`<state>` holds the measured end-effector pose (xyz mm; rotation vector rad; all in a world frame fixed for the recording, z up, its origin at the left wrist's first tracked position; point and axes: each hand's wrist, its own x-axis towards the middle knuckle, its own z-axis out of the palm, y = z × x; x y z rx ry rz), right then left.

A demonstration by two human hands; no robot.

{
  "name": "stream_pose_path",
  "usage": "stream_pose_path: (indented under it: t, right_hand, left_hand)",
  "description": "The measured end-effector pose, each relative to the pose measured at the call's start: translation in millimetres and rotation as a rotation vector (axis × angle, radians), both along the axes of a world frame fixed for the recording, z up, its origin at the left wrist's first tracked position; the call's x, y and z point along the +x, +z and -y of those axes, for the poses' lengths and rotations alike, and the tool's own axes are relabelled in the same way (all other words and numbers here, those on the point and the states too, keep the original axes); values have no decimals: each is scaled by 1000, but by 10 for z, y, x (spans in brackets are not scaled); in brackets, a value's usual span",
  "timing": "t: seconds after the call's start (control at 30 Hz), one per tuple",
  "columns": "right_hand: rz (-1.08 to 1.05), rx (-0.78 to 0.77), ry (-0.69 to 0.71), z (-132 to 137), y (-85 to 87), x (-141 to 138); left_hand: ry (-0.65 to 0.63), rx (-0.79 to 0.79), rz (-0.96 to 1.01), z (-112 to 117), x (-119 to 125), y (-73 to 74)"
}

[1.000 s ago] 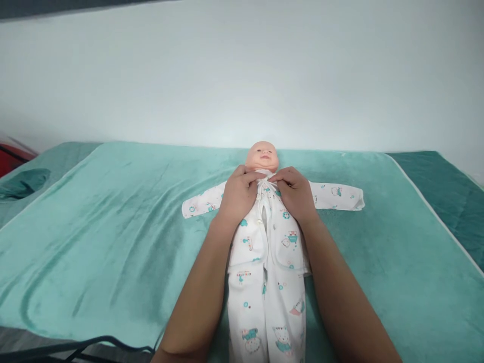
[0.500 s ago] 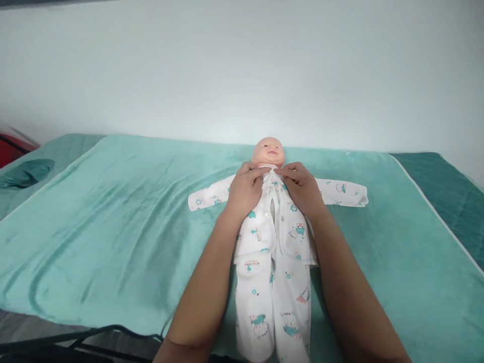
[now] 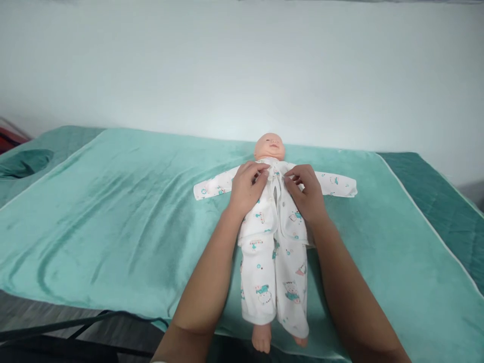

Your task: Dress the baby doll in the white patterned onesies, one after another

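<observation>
Hands [image 3: 245, 189] pinching shirt front [image 3: 260, 220], face-up doll [image 3: 269, 149], long axis running straight ahead, head farthest

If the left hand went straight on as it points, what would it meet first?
The left hand would probably meet the jacket's upper front, close ahead; the right hand lies beyond. Depth is unclear.

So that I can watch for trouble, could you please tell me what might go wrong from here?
The printed jacket gapes below the left hand and right hand, so its front edges might end up uneven. The feet of the doll lie close to the green cover's near edge, so a tug toward the person could slide them past it.
</observation>
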<state>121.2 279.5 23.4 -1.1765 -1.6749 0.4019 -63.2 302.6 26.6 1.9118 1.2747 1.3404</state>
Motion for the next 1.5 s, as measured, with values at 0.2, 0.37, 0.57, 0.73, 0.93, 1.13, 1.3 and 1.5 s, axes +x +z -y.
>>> stream_pose_path:
  t: [0.2,0.37,0.57,0.73,0.93,1.13,1.3,1.5]
  right_hand:
    - [208,-191,-79,60,129,-100]
    - [447,-310,-229,113,198,-212]
    - [297,-324,-113,87,232,-157]
    - [-24,-410,-35,71,243,-108]
    - [-221,-395,36,107,277,-188]
    - [-243,-423,107,85,247,-184]
    - [-239,-434,120,67,202,-152]
    - [-159,-414,126,76,210,-128]
  left_hand:
    - [-136,-125,-24,20,-42,122]
    - [-142,-214,-59,53,-48,166]
    - [-143,-179,-76,54,-55,150]
    - [-138,-185,34,73,2,151]
    - [-211,-259,221,123,44,211]
    - [-245,-306,199,119,25,215]
    - [-249,-332,175,120,7,213]
    - [-246,-339,162,124,9,217]
